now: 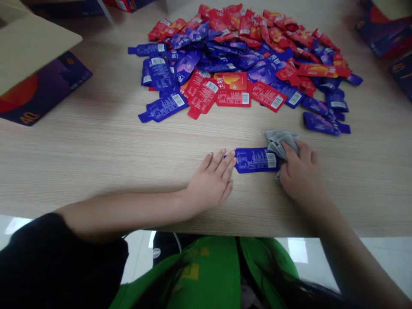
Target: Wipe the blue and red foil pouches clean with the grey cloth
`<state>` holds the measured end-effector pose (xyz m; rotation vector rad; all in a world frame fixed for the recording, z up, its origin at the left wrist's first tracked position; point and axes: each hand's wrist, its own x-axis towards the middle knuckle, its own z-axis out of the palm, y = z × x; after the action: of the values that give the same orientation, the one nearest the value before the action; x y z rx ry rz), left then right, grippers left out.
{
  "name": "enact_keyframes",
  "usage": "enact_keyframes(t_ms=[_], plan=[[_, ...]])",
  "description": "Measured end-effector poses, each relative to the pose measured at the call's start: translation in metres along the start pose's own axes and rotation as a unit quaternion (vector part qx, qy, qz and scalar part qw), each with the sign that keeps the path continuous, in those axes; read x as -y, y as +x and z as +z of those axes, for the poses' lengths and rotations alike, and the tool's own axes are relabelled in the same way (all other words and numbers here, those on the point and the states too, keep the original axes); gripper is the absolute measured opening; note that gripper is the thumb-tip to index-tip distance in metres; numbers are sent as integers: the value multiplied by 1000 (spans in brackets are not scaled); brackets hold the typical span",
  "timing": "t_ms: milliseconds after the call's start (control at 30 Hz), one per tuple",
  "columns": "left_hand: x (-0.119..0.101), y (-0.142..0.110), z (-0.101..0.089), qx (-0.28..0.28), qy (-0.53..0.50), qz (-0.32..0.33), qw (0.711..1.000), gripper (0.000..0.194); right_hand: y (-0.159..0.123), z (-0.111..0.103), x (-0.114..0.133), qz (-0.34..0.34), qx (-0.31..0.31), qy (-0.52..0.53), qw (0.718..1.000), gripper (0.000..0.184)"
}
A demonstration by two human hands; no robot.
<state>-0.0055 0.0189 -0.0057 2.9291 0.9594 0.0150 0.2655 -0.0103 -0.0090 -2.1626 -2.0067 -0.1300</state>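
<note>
A blue sachet [255, 160] lies flat on the wooden table [96, 146] near the front edge, barcode side up. My left hand [210, 180] rests flat on the table with fingers stretched out, fingertips touching the sachet's left end. My right hand [299, 174] is closed on a grey cloth [280, 141] and presses it against the sachet's right end.
A large heap of red and blue sachets [244, 64] covers the far middle of the table. A purple box [41, 90] under a cardboard flap [28, 47] sits at the far left. More purple boxes [386, 34] stand at the far right.
</note>
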Motion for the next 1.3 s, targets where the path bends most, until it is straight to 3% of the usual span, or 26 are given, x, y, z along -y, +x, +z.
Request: enact_keyframes(t_ms=[133, 267, 367, 433, 600, 833, 933, 1000, 1100, 1200, 1300], plan=[[1, -1, 3, -11, 0, -2, 1000, 60, 19, -17, -4, -23, 28, 36, 999, 52], [2, -1, 4, -24, 8, 3, 1000, 60, 23, -26, 48, -74, -16, 102, 992, 57], [2, 0, 2, -19, 8, 6, 1000, 58, 11, -14, 90, -113, 11, 92, 989, 57], [2, 0, 1, -12, 7, 6, 1000, 55, 3, -5, 102, -129, 32, 69, 989, 55], [0, 1, 0, -21, 13, -3, 1000, 58, -4, 0, 84, -86, 28, 19, 996, 56], [1, 1, -1, -4, 7, -6, 1000, 60, -8, 1, 17, -5, -4, 13, 1000, 61], [2, 0, 1, -5, 1, 3, 1000, 61, 0, -5, -2, -22, 4, 64, 998, 57], [3, 0, 1, -9, 0, 5, 1000, 61, 4, -13, 5, -46, -11, 101, 994, 54], [3, -1, 2, -23, 0, 5, 1000, 60, 4, -19, 42, -85, -30, 128, 988, 56], [3, 0, 1, -27, -3, 10, 1000, 57, -5, -13, 81, -117, 16, 106, 987, 58], [4, 0, 1, -23, -3, 10, 1000, 56, -13, -6, 91, -128, 52, 59, 989, 57]])
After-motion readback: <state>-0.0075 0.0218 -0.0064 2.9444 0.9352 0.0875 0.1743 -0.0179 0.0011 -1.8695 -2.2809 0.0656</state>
